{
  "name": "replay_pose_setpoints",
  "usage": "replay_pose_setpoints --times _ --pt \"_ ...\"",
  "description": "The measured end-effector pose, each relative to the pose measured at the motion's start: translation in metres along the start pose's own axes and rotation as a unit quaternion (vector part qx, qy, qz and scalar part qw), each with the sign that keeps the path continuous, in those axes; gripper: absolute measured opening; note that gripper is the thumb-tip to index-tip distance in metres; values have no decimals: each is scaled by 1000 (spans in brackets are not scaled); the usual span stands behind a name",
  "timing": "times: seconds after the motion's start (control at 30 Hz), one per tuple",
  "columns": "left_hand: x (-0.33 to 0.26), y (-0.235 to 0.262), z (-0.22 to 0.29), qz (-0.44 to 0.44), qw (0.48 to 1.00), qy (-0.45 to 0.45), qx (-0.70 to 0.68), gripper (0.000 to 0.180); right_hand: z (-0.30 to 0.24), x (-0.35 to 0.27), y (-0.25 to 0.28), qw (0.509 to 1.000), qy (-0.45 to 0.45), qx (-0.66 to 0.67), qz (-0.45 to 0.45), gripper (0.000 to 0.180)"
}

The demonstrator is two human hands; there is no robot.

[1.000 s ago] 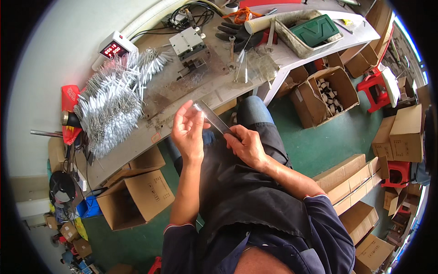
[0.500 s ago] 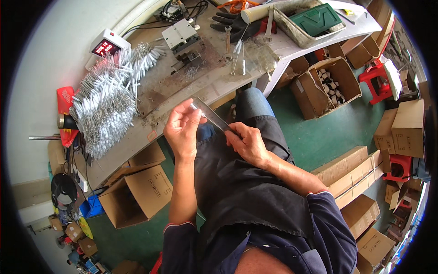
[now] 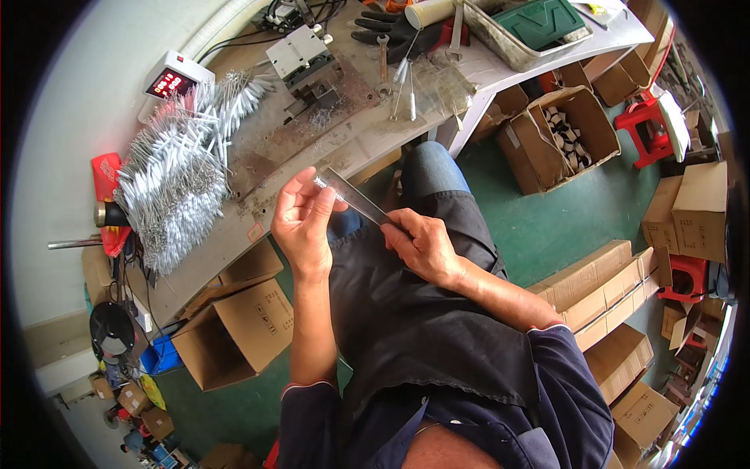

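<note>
Fingers [image 3: 316, 199] of the left hand [image 3: 301, 223] pinch the strip's [image 3: 355, 199] far tip; the right hand [image 3: 422, 246] grips its near end, at five o'clock. Inspection seems underway above the lap; turning it needs steady hold. Wire pile [image 3: 176, 176] lies on the surface [image 3: 344, 141] at ten o'clock.

Small workshop: a worn workbench [image 3: 344, 137] carries a metal press fixture [image 3: 306, 66], with a digital meter [image 3: 173, 76] left of it, wrenches [image 3: 383, 59] right, and cardboard boxes [image 3: 242, 332] below.
</note>
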State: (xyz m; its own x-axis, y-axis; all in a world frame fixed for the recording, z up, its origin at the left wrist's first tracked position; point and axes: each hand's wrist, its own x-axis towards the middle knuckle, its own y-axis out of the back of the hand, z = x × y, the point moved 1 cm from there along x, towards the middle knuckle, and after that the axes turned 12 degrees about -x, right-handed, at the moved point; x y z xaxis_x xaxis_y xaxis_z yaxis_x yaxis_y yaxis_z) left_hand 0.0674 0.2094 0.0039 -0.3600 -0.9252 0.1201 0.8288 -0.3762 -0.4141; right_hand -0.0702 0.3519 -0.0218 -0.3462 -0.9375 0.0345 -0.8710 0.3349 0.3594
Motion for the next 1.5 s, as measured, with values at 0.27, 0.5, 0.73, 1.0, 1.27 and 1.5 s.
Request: replay_pose_setpoints --times 0.27,0.5,0.73,1.0,1.27,1.5 --pt "-2 0 1 10 1000 -9 24 25 -3 -2 2 1000 -13 12 -11 19" --pt "-3 -3 -2 7 999 -28 45 24 -1 0 9 986 -98 110 -76 16" --pt "-1 -7 -8 2 997 -26 77 23 7 -3 21 949 -135 247 -139 32" --pt "1 -5 -17 12 994 -12 105 24 20 -4 21 939 -145 268 -157 34" --pt "3 -8 -25 11 994 7 111 25 29 -5 27 916 -167 329 -158 39" --pt "7 -10 -28 16 992 24 126 26 41 -5 24 887 -166 404 -152 45"
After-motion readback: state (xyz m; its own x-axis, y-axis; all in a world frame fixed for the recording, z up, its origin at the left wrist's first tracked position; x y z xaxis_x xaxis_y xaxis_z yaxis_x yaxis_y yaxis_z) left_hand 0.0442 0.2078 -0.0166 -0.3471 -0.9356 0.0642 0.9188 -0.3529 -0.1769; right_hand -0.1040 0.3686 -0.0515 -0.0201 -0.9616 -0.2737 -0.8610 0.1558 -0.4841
